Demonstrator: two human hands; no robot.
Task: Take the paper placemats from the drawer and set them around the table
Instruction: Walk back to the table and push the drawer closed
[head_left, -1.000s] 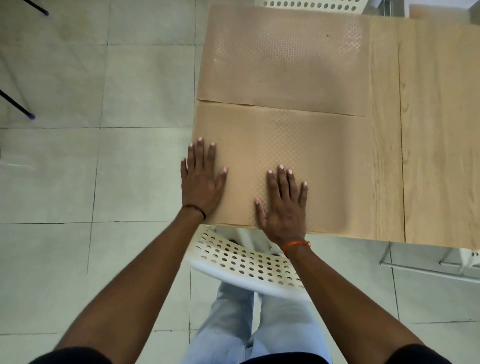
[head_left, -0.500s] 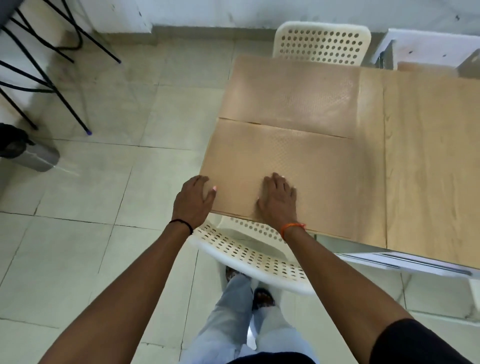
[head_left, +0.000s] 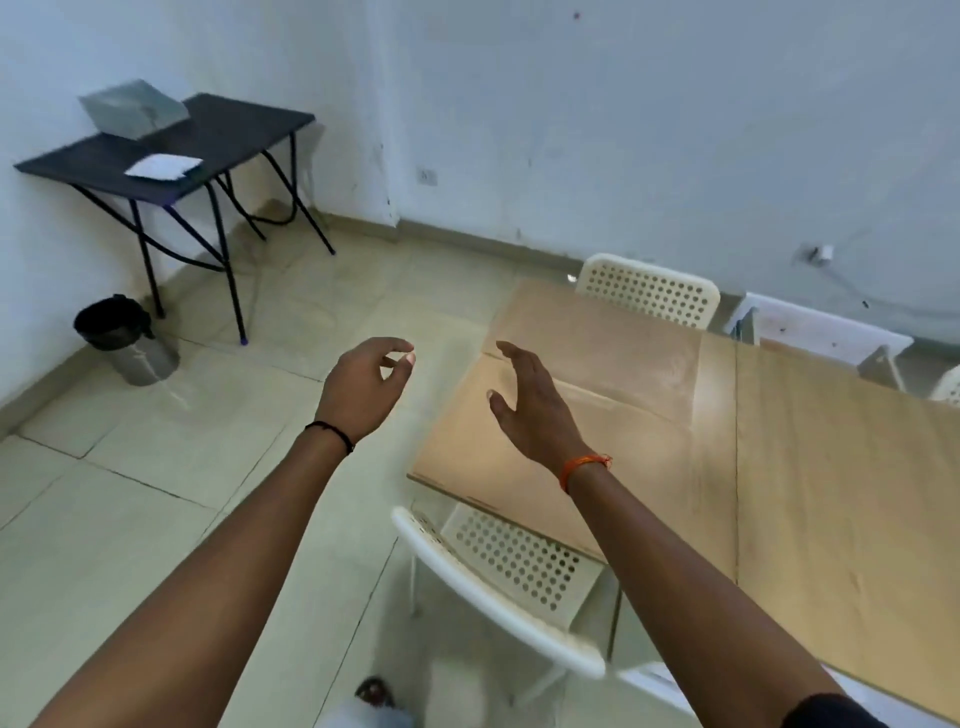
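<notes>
Two brown paper placemats lie side by side at the left end of the wooden table (head_left: 841, 483): the near placemat (head_left: 639, 457) and the far placemat (head_left: 597, 332). My left hand (head_left: 363, 389) hangs in the air over the floor, left of the table, fingers loosely curled and holding nothing. My right hand (head_left: 530, 405) is raised above the near placemat with its fingers spread, apart from the paper and holding nothing.
A white perforated chair (head_left: 514, 571) stands tucked at the table's near end, another white chair (head_left: 649, 291) at the far end. A dark folding table (head_left: 218, 135) with a grey box and a white cloth stands by the left wall, a bin (head_left: 124, 338) beside it.
Both hands have lifted off the near placemat and risen into the air. The camera has tilted up, showing the room and wall.
</notes>
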